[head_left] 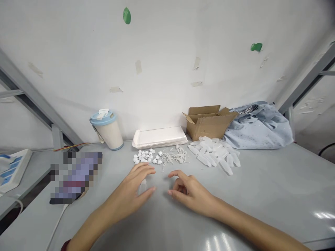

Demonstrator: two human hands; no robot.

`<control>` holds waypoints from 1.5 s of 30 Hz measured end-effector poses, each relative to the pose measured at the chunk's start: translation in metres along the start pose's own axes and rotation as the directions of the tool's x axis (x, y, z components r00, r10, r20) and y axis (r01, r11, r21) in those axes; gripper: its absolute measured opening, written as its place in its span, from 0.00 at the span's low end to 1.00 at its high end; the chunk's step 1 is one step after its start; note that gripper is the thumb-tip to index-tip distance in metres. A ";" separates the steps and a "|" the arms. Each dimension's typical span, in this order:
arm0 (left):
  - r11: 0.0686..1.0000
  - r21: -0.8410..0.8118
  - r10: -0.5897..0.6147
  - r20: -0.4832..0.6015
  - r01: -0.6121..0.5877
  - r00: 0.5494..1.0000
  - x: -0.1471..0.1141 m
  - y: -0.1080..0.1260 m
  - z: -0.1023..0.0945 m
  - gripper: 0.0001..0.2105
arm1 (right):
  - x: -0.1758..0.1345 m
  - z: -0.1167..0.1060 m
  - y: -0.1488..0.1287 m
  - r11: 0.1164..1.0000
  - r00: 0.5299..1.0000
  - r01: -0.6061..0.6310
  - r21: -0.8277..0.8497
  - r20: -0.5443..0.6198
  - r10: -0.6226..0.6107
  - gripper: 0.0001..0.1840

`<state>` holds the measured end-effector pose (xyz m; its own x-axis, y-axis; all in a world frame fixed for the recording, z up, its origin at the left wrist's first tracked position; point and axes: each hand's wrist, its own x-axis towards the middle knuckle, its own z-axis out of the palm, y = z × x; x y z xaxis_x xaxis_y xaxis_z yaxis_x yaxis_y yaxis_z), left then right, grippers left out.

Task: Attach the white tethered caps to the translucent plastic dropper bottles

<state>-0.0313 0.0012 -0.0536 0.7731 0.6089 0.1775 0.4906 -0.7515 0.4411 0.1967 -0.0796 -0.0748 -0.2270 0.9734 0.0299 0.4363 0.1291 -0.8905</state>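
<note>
My left hand (137, 186) is over the grey table, thumb and fingers apart. A translucent whitish piece (142, 187) shows in the gap between its thumb and fingers; whether the hand touches it I cannot tell. To the right, my right hand (192, 195) has its thumb and index finger apart and the other fingers curled, with nothing seen between them. Just beyond the hands lie several small white cap-like pieces (144, 156) and a tangle of thin white cords (178, 155). Farther right is a loose pile of translucent, elongated sleeve-like pieces (216, 153).
A stack of flat white trays or sheets (161, 137) lies against the wall. Beside it stand an open cardboard box (211, 127) and a light-blue cloth bundle (261, 129). A lidded cup (108, 134), a phone (78, 177) with a cable and a power strip (15, 167) are left.
</note>
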 end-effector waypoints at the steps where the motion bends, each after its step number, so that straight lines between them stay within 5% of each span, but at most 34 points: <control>1: 1.000 0.006 0.027 -0.023 -0.026 0.999 0.007 0.004 0.001 0.15 | 0.000 -0.001 0.000 1.000 1.000 0.009 -0.015 -0.008 -0.010 0.18; 8: 0.959 0.233 0.170 -0.010 -0.163 0.985 0.055 0.013 0.012 0.11 | 0.006 -0.021 0.006 0.962 0.984 0.040 -0.269 -0.159 -0.086 0.15; 14: 0.915 0.342 0.224 0.018 -0.216 0.974 0.083 0.012 0.021 0.09 | 0.014 -0.057 0.021 0.793 0.936 -0.145 -0.592 -0.342 -0.084 0.12; 20: 0.893 0.363 0.251 0.090 -0.266 0.964 0.093 0.016 0.029 0.07 | 0.013 -0.086 0.024 0.670 0.902 -0.313 -0.673 -0.432 -0.013 0.10; 26: 0.927 0.298 0.218 0.058 -0.225 0.974 0.086 0.018 0.019 0.14 | 0.008 -0.093 0.015 0.558 0.900 -0.398 -0.728 -0.427 0.086 0.08; 32: 0.977 -0.175 -0.131 -0.038 0.123 0.991 0.068 0.022 0.004 0.18 | 0.005 -0.091 0.006 0.474 0.893 -0.446 -0.759 -0.416 0.173 0.09; 38: 0.747 -0.625 -0.339 -0.065 0.227 0.938 0.052 0.020 0.000 0.15 | 0.007 -0.092 0.010 0.452 0.880 -0.475 -0.755 -0.418 0.227 0.08; 45: 0.545 -0.780 -0.497 -0.005 0.308 0.868 0.037 0.023 0.002 0.13 | 0.010 -0.090 0.017 0.510 0.886 -0.463 -0.725 -0.396 0.242 0.08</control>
<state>0.0092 0.0056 -0.0388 0.4251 0.9031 -0.0605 0.1919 -0.0247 0.9811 0.2803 -0.0509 -0.0492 0.2490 0.9684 -0.0097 0.9588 -0.2479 -0.1387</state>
